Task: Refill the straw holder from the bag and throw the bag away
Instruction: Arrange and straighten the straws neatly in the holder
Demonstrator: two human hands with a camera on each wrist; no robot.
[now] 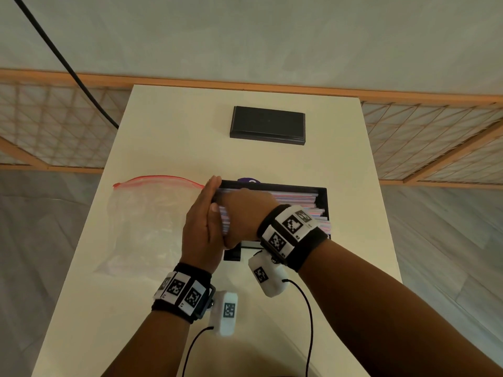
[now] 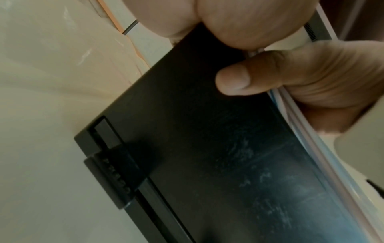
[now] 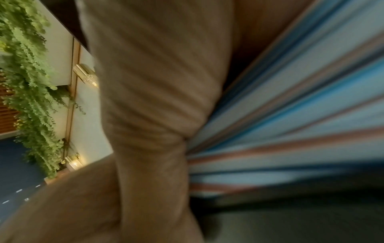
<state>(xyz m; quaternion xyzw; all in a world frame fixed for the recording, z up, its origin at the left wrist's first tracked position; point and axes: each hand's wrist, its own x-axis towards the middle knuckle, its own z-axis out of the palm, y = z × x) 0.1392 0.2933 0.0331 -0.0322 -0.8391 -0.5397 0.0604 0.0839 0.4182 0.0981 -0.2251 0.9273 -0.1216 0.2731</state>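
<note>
The black straw holder (image 1: 323, 192) stands open at mid-table, filled with pink, blue and white straws (image 1: 296, 198). My right hand (image 1: 239, 213) reaches across it and grips a bundle of those straws at their left end. My left hand (image 1: 202, 221) stands upright with straight fingers, its palm pressed flat against the straw ends and the holder's left side. The clear zip bag (image 1: 147, 221) with a red seal lies flat to the left and looks empty. In the left wrist view the holder's dark wall (image 2: 197, 139) fills the frame, with the straws (image 2: 301, 131) along its edge. The right wrist view shows blurred straws (image 3: 290, 115).
A black lid (image 1: 268, 125) lies at the far end of the cream table (image 1: 272, 308). A small purple object (image 1: 249, 180) peeks out behind the holder. A black cable (image 1: 68, 66) hangs over the far left; the wrist camera cables trail near the front edge.
</note>
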